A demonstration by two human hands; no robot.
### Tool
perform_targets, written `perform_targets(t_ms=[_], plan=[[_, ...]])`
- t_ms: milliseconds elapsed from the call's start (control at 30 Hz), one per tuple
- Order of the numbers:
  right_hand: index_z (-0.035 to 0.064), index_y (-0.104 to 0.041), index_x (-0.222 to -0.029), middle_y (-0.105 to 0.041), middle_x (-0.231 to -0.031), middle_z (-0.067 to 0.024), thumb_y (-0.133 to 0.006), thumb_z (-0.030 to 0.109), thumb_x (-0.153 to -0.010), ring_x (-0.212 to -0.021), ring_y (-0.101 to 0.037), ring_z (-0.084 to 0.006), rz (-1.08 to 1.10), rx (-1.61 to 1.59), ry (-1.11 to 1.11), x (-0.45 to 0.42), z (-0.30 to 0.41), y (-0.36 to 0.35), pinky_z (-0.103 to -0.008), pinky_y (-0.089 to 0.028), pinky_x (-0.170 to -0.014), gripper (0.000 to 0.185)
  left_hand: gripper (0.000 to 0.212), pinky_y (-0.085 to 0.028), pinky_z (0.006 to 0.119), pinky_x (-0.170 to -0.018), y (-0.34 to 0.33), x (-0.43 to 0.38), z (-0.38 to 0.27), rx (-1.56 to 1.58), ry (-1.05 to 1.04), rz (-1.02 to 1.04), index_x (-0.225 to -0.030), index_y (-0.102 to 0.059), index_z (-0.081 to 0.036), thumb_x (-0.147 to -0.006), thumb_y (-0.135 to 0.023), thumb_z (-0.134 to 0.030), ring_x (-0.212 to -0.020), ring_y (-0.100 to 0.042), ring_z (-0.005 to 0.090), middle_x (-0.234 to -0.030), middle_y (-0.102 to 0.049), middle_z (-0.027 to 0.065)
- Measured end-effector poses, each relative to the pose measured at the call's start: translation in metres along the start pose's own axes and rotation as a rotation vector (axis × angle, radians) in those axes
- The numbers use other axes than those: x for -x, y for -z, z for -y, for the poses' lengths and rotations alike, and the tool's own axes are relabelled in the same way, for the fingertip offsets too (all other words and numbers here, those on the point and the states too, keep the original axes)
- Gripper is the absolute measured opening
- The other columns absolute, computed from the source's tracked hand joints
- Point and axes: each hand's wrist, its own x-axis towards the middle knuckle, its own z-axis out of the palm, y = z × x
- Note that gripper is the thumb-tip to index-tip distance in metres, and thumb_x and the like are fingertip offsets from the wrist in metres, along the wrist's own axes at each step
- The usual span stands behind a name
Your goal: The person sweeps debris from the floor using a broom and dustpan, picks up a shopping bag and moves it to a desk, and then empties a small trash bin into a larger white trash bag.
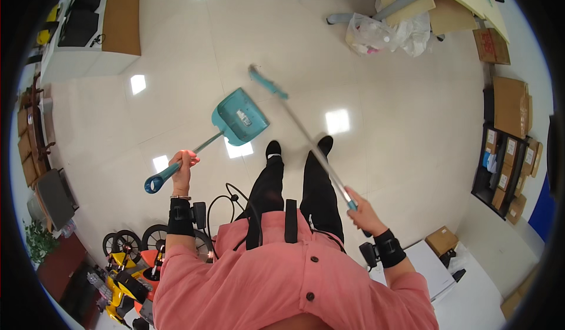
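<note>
My left hand (pixel 184 167) grips the teal handle of a long-handled dustpan (pixel 243 114), whose pan is over the tiled floor in front of my feet; something small and pale shows in it. My right hand (pixel 363 211) is closed around the upper end of the metal pole of a broom (pixel 304 131). The broom's teal head (pixel 268 82) lies beyond the pan's right side, apart from it and slightly blurred. A small dark bit of debris seems to touch the far end of the broom head.
Plastic bags (pixel 388 34) lie beside a desk leg at the upper right. A cabinet (pixel 88 63) stands upper left. Wheeled toys (pixel 132 259) crowd the lower left, close to my left arm. A white box-like surface (pixel 423 268) is near my right elbow. Black cables hang by my legs.
</note>
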Motion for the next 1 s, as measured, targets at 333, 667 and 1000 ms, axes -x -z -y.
perform_targets(t_ms=[333, 667, 1000], plan=[[0.0052, -0.028, -0.133, -0.051, -0.061, -0.0117, -0.044, -0.001, -0.070, -0.046, -0.051, -0.0234, -0.255, 0.160, 0.122, -0.169, 0.068, 0.157, -0.0357, -0.043, -0.044, 0.065, 0.026, -0.049, 0.022, -0.060, -0.040, -0.014, -0.027, 0.060, 0.050, -0.141, -0.075, -0.056, 0.000, -0.090, -0.048, -0.020, -0.061, -0.059, 0.0134, -0.068, -0.055, 0.0037], [0.0092, -0.026, -0.135, -0.052, -0.068, -0.0103, -0.045, 0.002, -0.070, -0.045, -0.048, -0.0159, 0.105, 0.211, 0.092, -0.149, 0.069, 0.165, -0.0295, -0.043, -0.044, 0.068, 0.027, -0.053, 0.023, -0.061, -0.099, -0.012, -0.027, 0.158, 0.081, -0.355, -0.076, -0.055, 0.001, -0.089, -0.048, -0.021, -0.062, -0.062, 0.0180, -0.073, -0.056, 0.0063], [0.0084, -0.033, -0.132, -0.051, -0.065, -0.0077, -0.047, 0.003, -0.070, -0.040, -0.046, -0.0138, -0.215, 0.387, 0.328, -0.218, 0.180, 0.288, -0.0295, -0.041, -0.037, 0.064, 0.027, -0.053, 0.022, -0.061, -0.120, 0.004, -0.049, 0.198, 0.103, -0.457, -0.076, -0.053, 0.001, -0.089, -0.048, -0.022, -0.063, -0.062, 0.0176, -0.076, -0.055, 0.0063]])
